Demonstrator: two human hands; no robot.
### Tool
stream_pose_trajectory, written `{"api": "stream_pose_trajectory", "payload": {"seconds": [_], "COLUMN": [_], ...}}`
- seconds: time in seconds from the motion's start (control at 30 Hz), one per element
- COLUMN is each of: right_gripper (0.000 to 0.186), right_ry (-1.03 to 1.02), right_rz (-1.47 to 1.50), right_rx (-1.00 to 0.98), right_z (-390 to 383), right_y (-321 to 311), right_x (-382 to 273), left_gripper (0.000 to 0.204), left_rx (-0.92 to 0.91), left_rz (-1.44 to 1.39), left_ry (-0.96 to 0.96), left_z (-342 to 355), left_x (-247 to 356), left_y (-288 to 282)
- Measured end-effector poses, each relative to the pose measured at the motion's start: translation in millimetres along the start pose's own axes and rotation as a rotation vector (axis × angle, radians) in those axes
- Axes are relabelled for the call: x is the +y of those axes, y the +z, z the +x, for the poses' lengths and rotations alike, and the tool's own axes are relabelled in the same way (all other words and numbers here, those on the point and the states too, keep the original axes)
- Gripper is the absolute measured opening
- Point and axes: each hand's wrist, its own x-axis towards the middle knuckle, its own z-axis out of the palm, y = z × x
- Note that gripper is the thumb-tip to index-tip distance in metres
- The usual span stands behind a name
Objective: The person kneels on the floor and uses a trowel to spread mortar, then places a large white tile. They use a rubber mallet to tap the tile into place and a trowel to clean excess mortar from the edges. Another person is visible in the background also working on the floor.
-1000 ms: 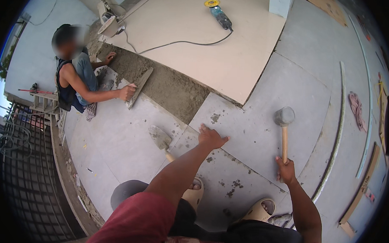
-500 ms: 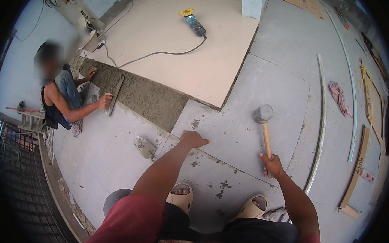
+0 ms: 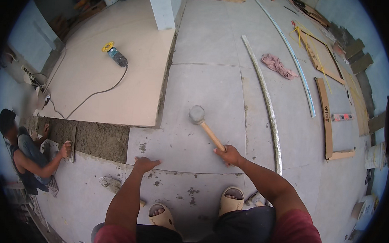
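Observation:
My right hand [image 3: 229,155] is wrapped round the wooden handle of a rubber mallet [image 3: 197,114], whose grey head is over a large grey floor tile [image 3: 208,94]. Near that tile's front left corner, my left hand [image 3: 146,164] rests on its near edge, thumb stretched out to the right and nothing held; its other fingers are partly hidden. Left of my left forearm a mortar-crusted trowel [image 3: 111,184] lies on the neighbouring tile. Wet mortar [image 3: 101,139] fills a strip left of the tile, below the raised beige slab.
At the left a crouching co-worker [image 3: 30,158] holds a flat float [image 3: 72,144] at the mortar. An angle grinder [image 3: 116,56] with its cord lies on the beige slab [image 3: 131,93]. To the right are a long metal straightedge [image 3: 266,102], a pink rag [image 3: 278,66] and cardboard strips [image 3: 324,117].
The view has swung to the right, so the co-worker and grinder now appear further left. My right hand still grips the mallet, now tilted left, and my left hand stays at the tile's edge.

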Motion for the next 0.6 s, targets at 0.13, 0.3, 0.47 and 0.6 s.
{"api": "stream_pose_trajectory", "payload": {"seconds": [0.13, 0.3, 0.47, 0.6], "right_gripper": [0.060, 0.061, 0.062, 0.058], "right_ry": [-0.046, -0.057, -0.058, -0.058], "right_rz": [-0.033, -0.089, -0.058, -0.025], "right_rx": [-0.005, 0.016, 0.005, 0.041], "right_z": [-6.0, -0.1, -6.2, -6.4], "right_y": [-2.2, -5.7, -4.0, -6.9], "right_x": [-9.5, -1.1, -9.4, -6.2], "left_gripper": [0.105, 0.106, 0.111, 0.115], "left_rx": [0.112, -0.018, 0.255, 0.390], "left_rz": [-0.135, -0.099, -0.028, 0.043], "left_ry": [-0.033, -0.013, -0.246, -0.050], "left_z": [4.1, -1.9, -0.9, -7.9], "left_x": [-14.7, -6.2, 27.8, 95.5], "left_y": [-6.0, -9.4, 25.3, 62.1]}}
